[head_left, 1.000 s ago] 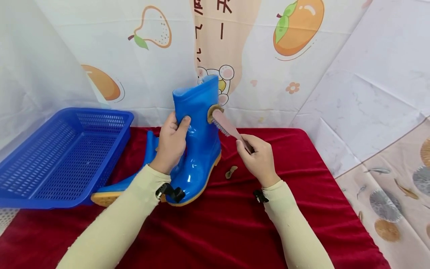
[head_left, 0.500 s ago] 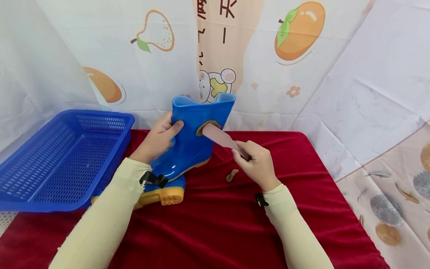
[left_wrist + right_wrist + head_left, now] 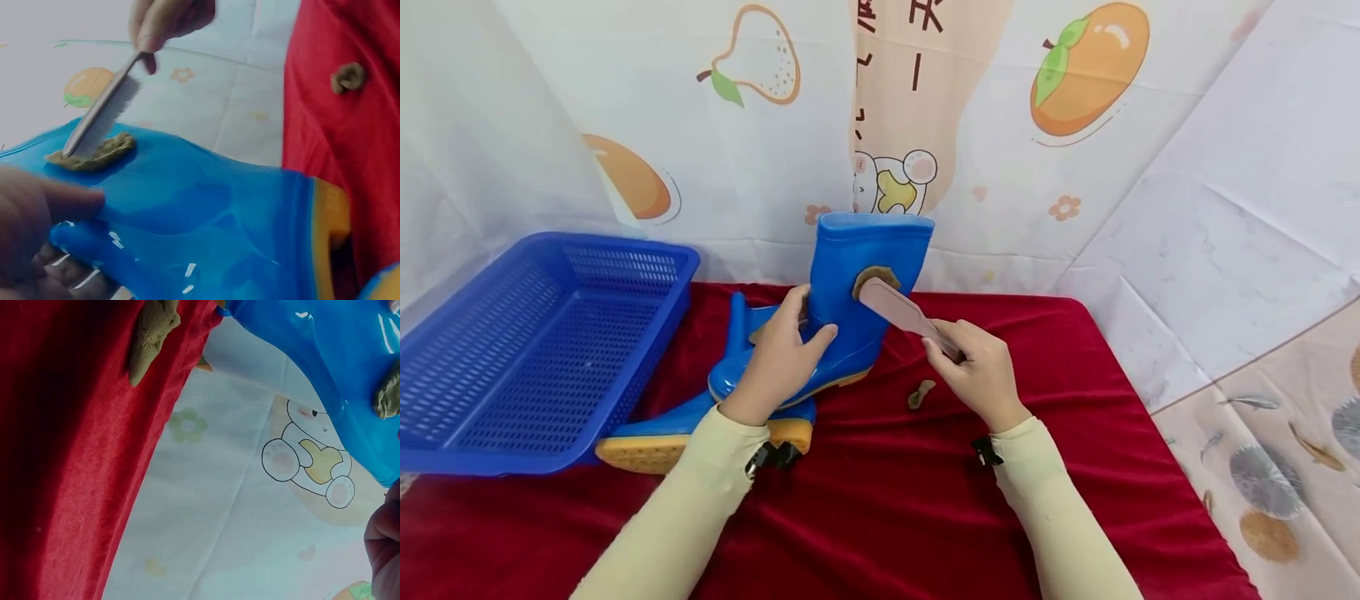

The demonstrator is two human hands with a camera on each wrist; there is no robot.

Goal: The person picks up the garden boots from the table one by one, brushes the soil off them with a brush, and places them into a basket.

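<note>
A blue rubber boot [image 3: 850,250] with a yellow sole leans upright over the red cloth. My left hand [image 3: 778,358] grips its shaft, thumb on the near side and fingers going round behind. My right hand [image 3: 977,367] holds a pink scrubbing brush [image 3: 895,308] by the handle. In the left wrist view the bristles of the brush [image 3: 103,112] rest against a brown clay-like patch [image 3: 119,149] stuck on the shaft. A second blue boot [image 3: 666,417] lies on its side, partly hidden behind my left arm and the first boot.
A blue plastic basket [image 3: 691,287] stands at the left, next to the lying boot's sole. A small brown lump [image 3: 921,394] lies on the red cloth [image 3: 910,500] below the brush. A printed white curtain [image 3: 1000,208] hangs behind the table.
The boot was first lifted and tipped, then turned so its shaft side faces me. My left hand has shifted lower on the shaft. The brush has stayed on the brown patch.
</note>
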